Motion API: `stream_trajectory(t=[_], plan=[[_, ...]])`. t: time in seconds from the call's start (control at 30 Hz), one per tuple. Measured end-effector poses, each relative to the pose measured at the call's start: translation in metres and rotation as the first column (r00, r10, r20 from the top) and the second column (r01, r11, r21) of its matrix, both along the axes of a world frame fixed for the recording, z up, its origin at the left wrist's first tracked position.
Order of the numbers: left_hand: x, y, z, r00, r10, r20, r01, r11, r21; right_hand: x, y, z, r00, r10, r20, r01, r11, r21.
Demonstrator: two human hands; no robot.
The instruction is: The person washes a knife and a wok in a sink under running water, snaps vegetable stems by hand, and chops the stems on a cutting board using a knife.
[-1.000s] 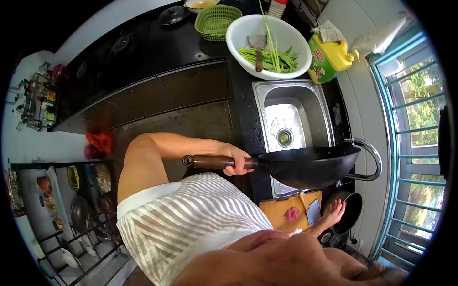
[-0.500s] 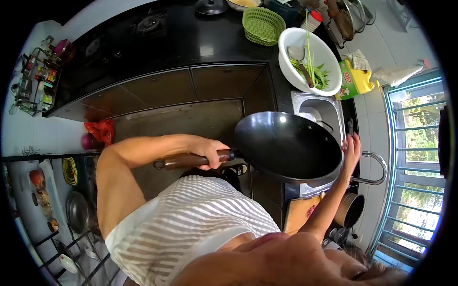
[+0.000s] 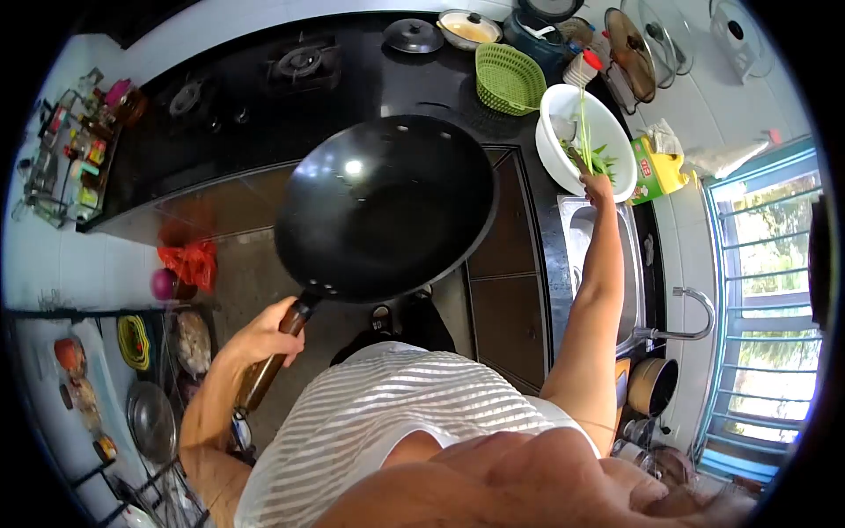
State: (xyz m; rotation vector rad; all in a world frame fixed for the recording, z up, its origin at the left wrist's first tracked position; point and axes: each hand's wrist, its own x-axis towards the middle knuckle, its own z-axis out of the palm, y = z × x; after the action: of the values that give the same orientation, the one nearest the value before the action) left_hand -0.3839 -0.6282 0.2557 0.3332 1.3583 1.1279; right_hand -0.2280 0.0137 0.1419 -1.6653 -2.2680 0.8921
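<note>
My left hand [image 3: 271, 334] is closed around the brown wooden handle of a large black wok [image 3: 387, 220]. The wok hangs in the air over the floor and the counter's front edge, its inside facing up with only a slight sheen. My right arm reaches over the sink to a white basin [image 3: 627, 167], where my right hand [image 3: 598, 187] is closed on the dark handle of a spatula [image 3: 565, 128]. The spatula's metal head lies in the basin among green vegetable pieces [image 3: 602, 164]. Long green stalks stick up past the basin's rim.
A gas stove [image 3: 301, 62] stands on the black counter. A green basket [image 3: 509, 79], a pot lid [image 3: 414, 36] and a yellow oil jug [image 3: 656, 174] surround the basin. On the right are the sink [image 3: 579, 231] and faucet [image 3: 700, 317]; a rack with bottles [image 3: 88, 158] is left.
The wok has swung left and up, away from the sink. My right hand has moved from beside the faucet to the basin and taken hold of the spatula handle.
</note>
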Motion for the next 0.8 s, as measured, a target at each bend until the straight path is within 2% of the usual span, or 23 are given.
stream_trajectory(t=[0.03,0.07,0.1,0.13,0.2,0.27,0.37,0.4,0.43,0.47,0.57,0.6,0.67,0.73,0.8], plan=[[-0.003,-0.003,0.002,0.996,0.076,-0.040,-0.077,0.997,-0.030,-0.002,0.000,0.008,0.996,-0.072,-0.057,0.066,0.992,-0.110],[-0.006,-0.005,0.003,0.986,0.147,-0.077,-0.152,0.987,-0.056,-0.001,-0.003,0.013,0.961,-0.120,-0.248,0.063,0.972,-0.227],[-0.010,-0.007,0.000,0.974,0.220,-0.048,-0.221,0.975,-0.034,0.001,-0.006,0.020,0.940,-0.173,-0.296,0.098,0.963,-0.249],[-0.013,-0.007,-0.001,0.978,0.201,-0.047,-0.203,0.979,-0.033,0.003,-0.008,0.026,0.913,-0.222,-0.343,0.130,0.953,-0.273],[-0.022,-0.003,0.001,0.920,0.390,-0.044,-0.391,0.919,-0.036,0.010,-0.001,0.032,0.887,-0.295,-0.355,0.195,0.936,-0.292],[-0.035,0.002,-0.002,0.898,0.434,-0.070,-0.437,0.899,-0.030,0.031,0.005,0.033,0.678,-0.418,-0.605,0.154,0.885,-0.440],[-0.060,0.013,-0.006,0.868,0.478,-0.138,-0.482,0.876,0.001,0.069,0.011,0.017,0.533,-0.482,-0.696,0.034,0.833,-0.552],[-0.068,0.021,-0.004,0.847,0.514,-0.135,-0.517,0.856,0.015,0.075,-0.004,0.013,0.354,-0.539,-0.764,0.131,0.838,-0.530],[-0.077,0.029,-0.002,0.838,0.522,-0.158,-0.525,0.851,0.028,0.094,-0.021,0.020,0.428,-0.402,-0.809,-0.107,0.867,-0.487],[-0.087,0.037,0.000,0.826,0.533,-0.182,-0.535,0.844,0.038,0.107,-0.017,0.007,0.458,-0.441,-0.772,0.022,0.874,-0.486],[-0.127,0.062,0.003,0.779,0.556,-0.291,-0.559,0.825,0.082,0.139,-0.047,0.001,0.284,-0.455,-0.844,0.108,0.890,-0.443],[-0.143,0.070,0.000,0.770,0.556,-0.314,-0.549,0.827,0.118,0.145,-0.055,0.004,0.254,-0.423,-0.870,0.100,0.906,-0.411],[-0.176,0.088,-0.011,0.729,0.565,-0.386,-0.562,0.816,0.134,0.150,-0.059,0.018,0.286,-0.246,-0.926,-0.105,0.953,-0.286],[-0.215,0.100,-0.027,0.695,0.526,-0.490,-0.537,0.833,0.133,0.127,-0.066,0.039,0.282,-0.192,-0.940,-0.075,0.972,-0.221],[-0.243,0.116,-0.031,0.679,0.554,-0.482,-0.578,0.808,0.114,0.103,-0.060,0.049,0.231,-0.159,-0.960,-0.130,0.973,-0.193]])
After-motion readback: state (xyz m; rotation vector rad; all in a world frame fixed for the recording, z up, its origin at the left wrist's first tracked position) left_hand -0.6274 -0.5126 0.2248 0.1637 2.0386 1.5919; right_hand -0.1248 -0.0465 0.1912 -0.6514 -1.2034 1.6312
